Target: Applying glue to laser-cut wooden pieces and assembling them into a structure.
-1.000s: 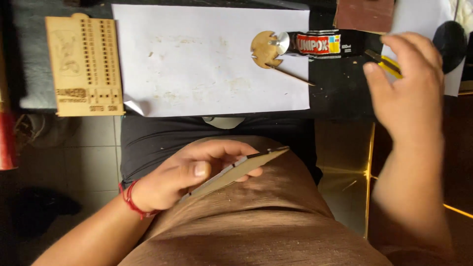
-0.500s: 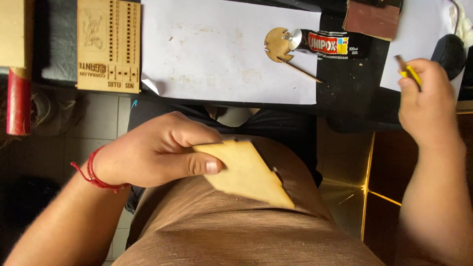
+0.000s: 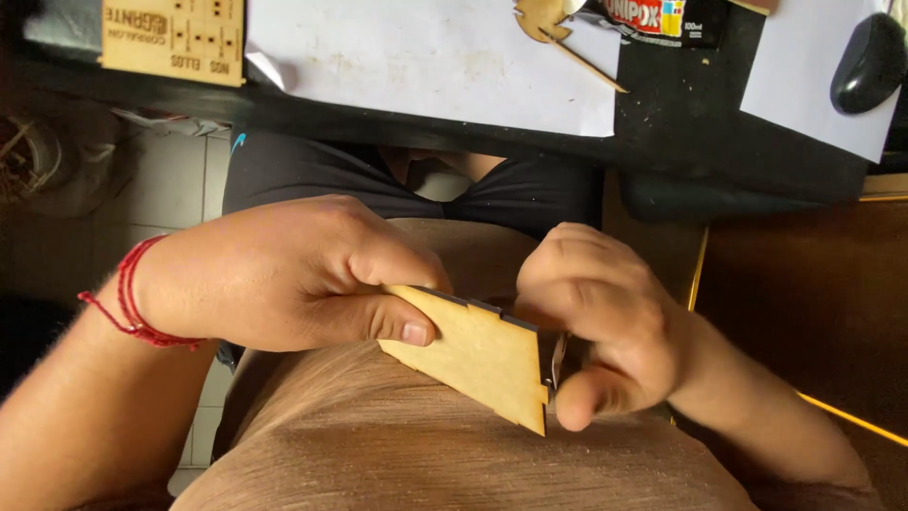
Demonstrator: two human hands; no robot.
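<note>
Head view, hands over lap. I see the left hand [image 3: 284, 274], w/ a red string bracelet [image 3: 128, 303] at the wrist, fingers closed on a flat light-wood panel [image 3: 478, 355]: thumb on its top face, other fingers curled under the left end. Panel sits just above the brown-clad lap, tilted, notched along its upper edge, lower right corner pointing down. Right hand [image 3: 605, 326] is curled tight at the panel's right edge, fingers wrapped round a small metal-tipped tool [image 3: 556, 355] that touches that edge; I cannot tell what kind of tool.

Bkgd, top of frame: dark worktop [image 3: 681, 123] carrying a white paper sheet [image 3: 426, 66], a laser-cut wood board [image 3: 175, 38] at left, a small round wood piece [image 3: 541, 17] w/ a thin stick [image 3: 591, 68] beside it, a glue tube [image 3: 662, 19], and a black mouse [image 3: 868, 64] on a second white sheet at right.
</note>
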